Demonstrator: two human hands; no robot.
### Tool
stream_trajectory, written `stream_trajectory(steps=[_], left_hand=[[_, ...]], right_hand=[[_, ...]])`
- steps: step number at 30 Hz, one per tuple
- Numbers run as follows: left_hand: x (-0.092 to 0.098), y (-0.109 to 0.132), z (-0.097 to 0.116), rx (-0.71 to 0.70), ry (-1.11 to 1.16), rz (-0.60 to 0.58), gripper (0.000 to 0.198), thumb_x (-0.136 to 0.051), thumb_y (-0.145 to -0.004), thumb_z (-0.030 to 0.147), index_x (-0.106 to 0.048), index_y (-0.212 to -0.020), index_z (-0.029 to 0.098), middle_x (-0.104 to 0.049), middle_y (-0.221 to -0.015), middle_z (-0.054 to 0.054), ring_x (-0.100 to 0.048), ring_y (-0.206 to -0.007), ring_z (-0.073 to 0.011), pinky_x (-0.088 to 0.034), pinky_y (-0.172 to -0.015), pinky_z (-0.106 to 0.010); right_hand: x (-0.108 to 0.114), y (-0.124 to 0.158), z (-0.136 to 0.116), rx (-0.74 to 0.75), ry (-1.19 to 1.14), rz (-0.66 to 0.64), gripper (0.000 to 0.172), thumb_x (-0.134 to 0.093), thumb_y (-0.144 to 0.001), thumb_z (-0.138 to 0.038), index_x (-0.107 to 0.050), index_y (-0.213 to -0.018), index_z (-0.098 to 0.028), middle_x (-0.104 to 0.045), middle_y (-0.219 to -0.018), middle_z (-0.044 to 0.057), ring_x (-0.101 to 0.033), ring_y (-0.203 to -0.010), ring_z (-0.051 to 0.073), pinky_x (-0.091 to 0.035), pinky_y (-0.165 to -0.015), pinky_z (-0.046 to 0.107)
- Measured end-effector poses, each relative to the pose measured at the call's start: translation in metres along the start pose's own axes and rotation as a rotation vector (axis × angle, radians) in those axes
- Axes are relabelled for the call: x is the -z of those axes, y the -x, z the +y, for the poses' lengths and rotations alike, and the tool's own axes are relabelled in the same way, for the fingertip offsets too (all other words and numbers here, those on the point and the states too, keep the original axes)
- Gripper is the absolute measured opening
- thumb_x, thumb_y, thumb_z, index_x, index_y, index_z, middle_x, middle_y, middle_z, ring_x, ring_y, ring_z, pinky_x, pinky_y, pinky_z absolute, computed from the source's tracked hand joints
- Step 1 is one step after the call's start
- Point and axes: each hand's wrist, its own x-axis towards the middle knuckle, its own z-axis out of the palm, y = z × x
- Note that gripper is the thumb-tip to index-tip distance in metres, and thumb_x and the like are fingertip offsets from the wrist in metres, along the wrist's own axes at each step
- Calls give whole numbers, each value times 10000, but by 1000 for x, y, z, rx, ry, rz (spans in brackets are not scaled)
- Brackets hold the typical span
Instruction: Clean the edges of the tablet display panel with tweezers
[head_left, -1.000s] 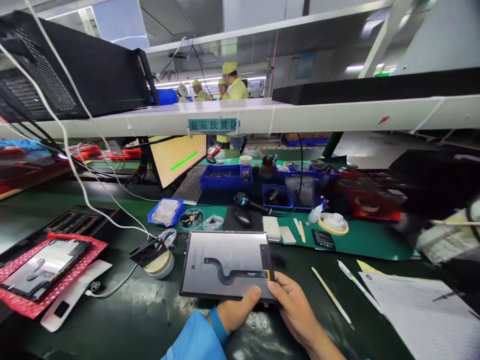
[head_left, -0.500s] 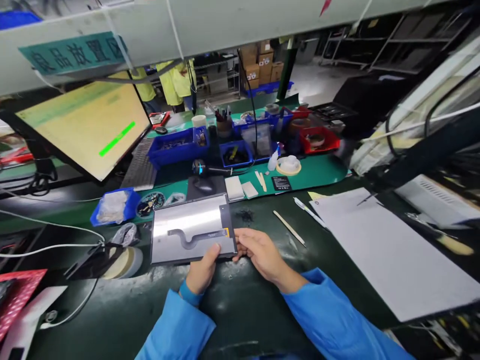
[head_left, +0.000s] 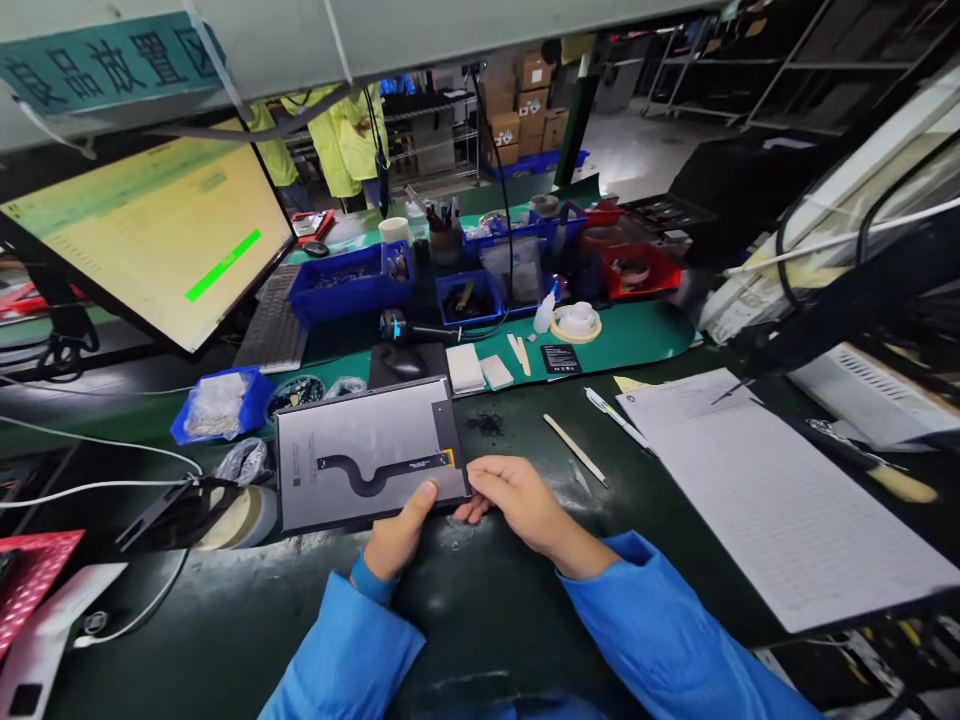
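A grey display panel with a black flex cable across its back is held just above the dark green bench, near its front middle. My left hand grips its near edge, thumb pressed on top by the cable's end. My right hand holds the panel's near right corner, fingers curled under it. Both sleeves are blue.
A yellow monitor stands at the left with a keyboard beside it. Blue bins and a red bin line the back. A sheet of paper, a pen, a wooden stick lie right; a tape roll lies left.
The view dropped and swung right over the last second. The panel has tilted flatter and lost its glare; both hands keep the same hold on its near edge.
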Motion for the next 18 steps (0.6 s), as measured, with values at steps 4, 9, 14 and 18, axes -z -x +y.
stream_trajectory(steps=[4, 9, 14, 18], left_hand=[[2, 5, 9, 54, -115, -48, 507, -726, -786, 639, -798, -1022, 197, -771, -1128, -107, -700, -1123, -306, -461, -1158, -505], [-1, 15, 17, 131, -287, -66, 624, -648, -806, 697, -782, -1130, 181, -737, -1245, -100, -643, -1257, -302, -384, -1226, -485], [-4, 16, 21, 164, -328, -131, 791, -542, -820, 766, -726, -1281, 150, -644, -1397, -108, -536, -1392, -305, -274, -1291, -439], [-9, 17, 27, 152, -310, -159, 920, -521, -765, 839, -704, -1316, 125, -630, -1414, -119, -528, -1400, -309, -289, -1288, -417]], right_hand=[[0, 0, 1, -71, 58, 4, 544, -733, -724, -690, -657, -785, -154, -727, -642, 47, -704, -563, 164, -529, -550, 250], [1, -2, 1, -114, 155, 18, 633, -726, -664, -776, -653, -749, -153, -731, -662, 63, -693, -564, 161, -529, -566, 260], [-3, -3, 0, -84, 163, 45, 558, -792, -628, -702, -646, -689, -166, -687, -612, 26, -702, -603, 188, -535, -596, 279], [-3, -3, 4, -68, 167, 69, 542, -811, -628, -672, -684, -719, -153, -702, -634, 40, -703, -609, 201, -539, -609, 300]])
